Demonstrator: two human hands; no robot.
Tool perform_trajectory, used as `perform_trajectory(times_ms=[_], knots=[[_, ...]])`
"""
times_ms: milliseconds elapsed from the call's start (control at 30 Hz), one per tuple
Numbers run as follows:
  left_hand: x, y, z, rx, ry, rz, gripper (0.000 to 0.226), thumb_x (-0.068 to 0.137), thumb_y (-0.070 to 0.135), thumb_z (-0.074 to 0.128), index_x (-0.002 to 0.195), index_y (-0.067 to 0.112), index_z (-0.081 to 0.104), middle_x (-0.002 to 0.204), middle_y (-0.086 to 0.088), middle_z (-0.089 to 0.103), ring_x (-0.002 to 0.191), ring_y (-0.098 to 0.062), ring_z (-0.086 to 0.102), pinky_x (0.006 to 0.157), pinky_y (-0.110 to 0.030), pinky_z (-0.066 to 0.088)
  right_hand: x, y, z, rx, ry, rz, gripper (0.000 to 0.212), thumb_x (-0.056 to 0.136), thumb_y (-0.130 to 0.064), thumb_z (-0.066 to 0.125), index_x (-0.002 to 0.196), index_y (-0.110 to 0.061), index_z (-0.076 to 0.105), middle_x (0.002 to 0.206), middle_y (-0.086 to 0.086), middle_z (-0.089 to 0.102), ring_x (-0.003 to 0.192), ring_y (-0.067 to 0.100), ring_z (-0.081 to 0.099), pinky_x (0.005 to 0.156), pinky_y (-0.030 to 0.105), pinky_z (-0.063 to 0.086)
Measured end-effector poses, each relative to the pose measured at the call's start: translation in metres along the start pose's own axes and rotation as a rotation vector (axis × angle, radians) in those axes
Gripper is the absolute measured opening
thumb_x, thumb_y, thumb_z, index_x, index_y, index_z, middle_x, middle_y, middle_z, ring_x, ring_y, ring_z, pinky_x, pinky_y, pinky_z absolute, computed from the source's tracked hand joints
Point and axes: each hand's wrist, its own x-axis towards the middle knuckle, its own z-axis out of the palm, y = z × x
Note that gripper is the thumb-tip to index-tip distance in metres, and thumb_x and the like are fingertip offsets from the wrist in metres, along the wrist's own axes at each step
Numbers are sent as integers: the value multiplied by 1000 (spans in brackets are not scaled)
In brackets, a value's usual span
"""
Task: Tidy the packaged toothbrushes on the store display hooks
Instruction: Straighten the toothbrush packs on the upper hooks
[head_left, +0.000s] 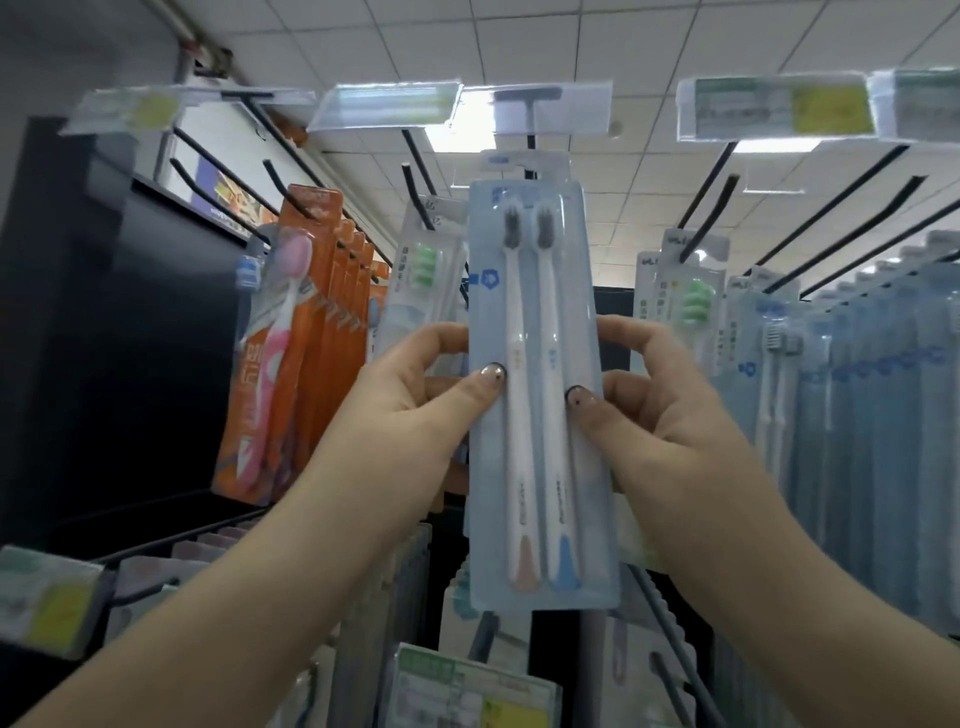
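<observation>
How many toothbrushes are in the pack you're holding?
2: side by side in the blue pack, the orange-tipped toothbrush on the left, the blue-tipped toothbrush on the right.

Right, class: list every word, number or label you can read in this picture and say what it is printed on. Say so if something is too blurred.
Nothing can be read for certain.
Twin-pack: print at the top and on the handles, blurred.
Orange pack: large white characters, blurred.
Green-head packs: a column of characters, too small.
Price tags: green and yellow panels, blurred.
Lower tag: blurred.
</observation>
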Motion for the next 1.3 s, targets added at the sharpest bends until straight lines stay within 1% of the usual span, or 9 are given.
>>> perform_trajectory(times_ms=[300,367,500,633,800,900,1067,1200,1300], knots=[[7,5,0,23,-15,24,11,88,16,55,97,22,59,73,-5,73,64,-16,70,47,-27,54,6,3,1,-1,73,-11,29,92,-14,53,114,-32,50,85,11,69,80,31,68,70,52,56],[8,5,0,17,-22,25,10,89,15,55,96,21,59,72,-4,73,63,-15,70,46,-27,54,6,2,0,8,69,-7,27,91,-13,53,111,-31,50,85,9,71,78,29,69,68,49,58],[7,-1,-3,33,-36,-11,11,88,17,55,97,22,59,74,-1,73,67,-15,71,49,-27,55,4,4,0,34,28,40,27,91,-11,53,112,-28,49,83,2,72,72,12,71,57,24,57],[12,-8,-3,36,-18,-51,12,89,16,55,99,21,58,76,-2,74,68,-14,71,52,-27,56,7,8,2,-11,45,81,29,92,-13,54,115,-28,47,88,4,72,77,13,71,65,31,60],[29,-21,4,95,13,-117,9,91,14,56,95,23,57,75,-2,72,66,-13,70,53,-32,59,20,22,-1,-146,59,130,29,93,-14,53,117,-27,44,89,0,70,78,8,69,66,24,58],[37,-31,9,168,17,-121,11,92,14,55,92,25,54,78,1,67,63,-7,69,55,-32,59,26,33,-3,-285,43,158,37,94,-13,51,126,-27,38,95,3,68,86,14,67,75,32,58],[39,-39,12,231,52,-128,11,92,15,53,89,26,53,83,3,65,67,-6,67,58,-27,58,22,28,-12,-452,-138,268,58,93,-16,51,142,-31,24,104,-6,58,92,9,60,76,24,54],[38,-40,12,322,87,-136,8,92,17,53,96,25,52,90,0,63,83,-15,63,68,-37,55,7,3,-35,-698,-323,334,46,93,-32,52,137,-27,38,118,-9,56,97,9,60,78,20,51],[35,-40,9,494,62,-78,22,92,21,54,112,23,47,93,7,60,84,-10,60,66,-30,51,2,-9,-66,-743,-200,303,17,92,-28,52,101,-17,62,87,-4,70,72,6,69,73,28,58]])
